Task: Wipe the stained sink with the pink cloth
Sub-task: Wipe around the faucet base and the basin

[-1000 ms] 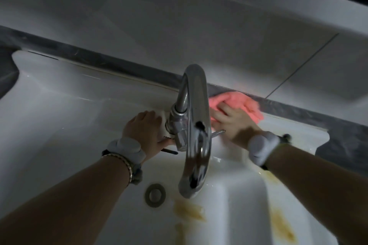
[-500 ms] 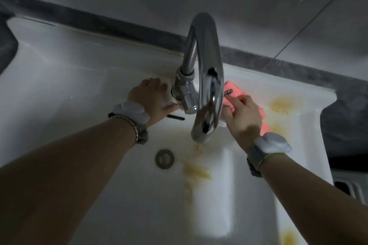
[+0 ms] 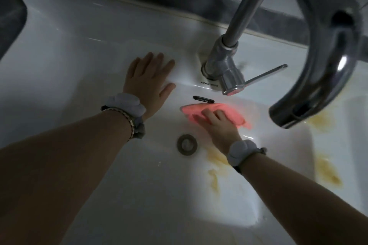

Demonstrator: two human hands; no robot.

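Right now my right hand (image 3: 219, 125) presses the pink cloth (image 3: 215, 112) flat against the back wall of the sink (image 3: 89, 49) basin, just under the dark overflow slot (image 3: 203, 99) and below the faucet (image 3: 225, 69) base. The cloth's long axis runs left to right across the wall, with most of it showing ahead of and to the right of my fingers (image 3: 207, 114). Those fingers lie nearly straight and spread on top of the cloth, pinning it down rather than pinching it; whether the thumb curls under an edge I cannot tell. The yellow-brown stains (image 3: 217, 159) lie below and to the right of the cloth, the nearest beside my wrist and close to the drain (image 3: 187, 144), others further right on the basin's side and ledge. So I judge the coming stroke must drag toward me and rightward, and the right hand is plainly the nearer one. My left hand (image 3: 147, 83) is splayed open, empty, palm resting on the ledge left of the faucet as a brace
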